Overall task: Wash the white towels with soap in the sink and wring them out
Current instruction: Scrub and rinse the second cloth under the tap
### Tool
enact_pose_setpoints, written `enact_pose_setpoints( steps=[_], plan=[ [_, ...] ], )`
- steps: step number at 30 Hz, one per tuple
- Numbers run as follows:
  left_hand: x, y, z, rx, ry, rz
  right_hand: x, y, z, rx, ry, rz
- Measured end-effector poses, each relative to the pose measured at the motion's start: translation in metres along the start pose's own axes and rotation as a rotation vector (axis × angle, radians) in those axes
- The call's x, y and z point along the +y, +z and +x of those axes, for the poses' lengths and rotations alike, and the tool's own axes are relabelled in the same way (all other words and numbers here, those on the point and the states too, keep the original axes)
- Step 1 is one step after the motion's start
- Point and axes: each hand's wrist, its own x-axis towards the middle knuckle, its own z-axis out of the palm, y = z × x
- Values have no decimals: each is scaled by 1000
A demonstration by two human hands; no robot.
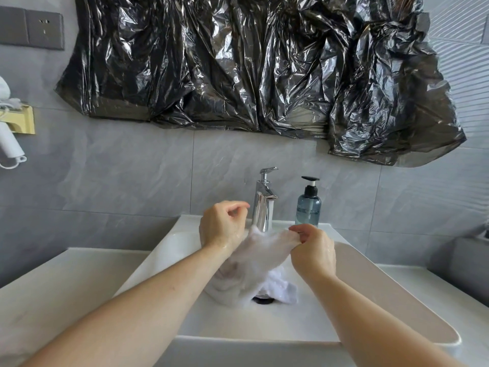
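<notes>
White sink, wet white towel stretched, right hand pinching

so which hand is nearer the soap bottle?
Right hand, just below and in front of the soap bottle. Left hand is across the faucet from it.

Wet cloth and shiny surfaces at a bathroom sink.
A soaked white cloth towel lies in a glossy smooth white sink; the tap is mirror-bright metal, the soap bottle translucent bluish plastic, and crinkled glossy black plastic sheeting covers matt grey wall tiles.
</notes>
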Motion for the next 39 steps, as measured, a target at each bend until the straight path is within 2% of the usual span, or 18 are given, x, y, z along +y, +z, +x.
enact_pose_setpoints(
  steps=[2,5,7,9,12,15,18,21,24,28,31,33,36,38,39],
  plan=[
    [-3,-1,3,-71,-4,14,-3,0,-2,-38,-47,40],
    [-7,-1,-6,-450,-15,177,-5,4,-2,-79,-86,99],
    [-7,1,-12,-679,-64,144,-4,5,-1,-63,-86,115],
    [-6,4,-15,-779,-35,187,-2,4,1,-42,-71,97],
    [-5,6,-15,-659,68,272,-1,1,1,-23,5,65],
    [-1,7,-9,-453,44,180,0,-1,3,-61,101,-15],
    [-1,7,-3,-341,-27,99,0,3,1,-242,151,-88],
    [-7,9,-4,-301,3,71,1,10,-2,-367,152,-88],
    [-5,12,-3,-198,19,27,-2,7,-1,-354,152,-9],
    [-2,8,8,-37,-23,-24,0,5,-4,-377,135,-20],
    [-6,5,10,-37,-40,-19,-9,5,-5,-455,137,136],
    [-6,4,8,-56,-22,-17,-16,4,-8,-596,178,234],
    [-1,4,5,-71,16,-38,-14,7,-16,-704,115,-16],
    [2,5,4,-92,31,-51,-6,12,-15,-655,45,-147],
    [2,6,4,-103,30,-44,-5,13,-11,-592,33,-137]
  ],
)
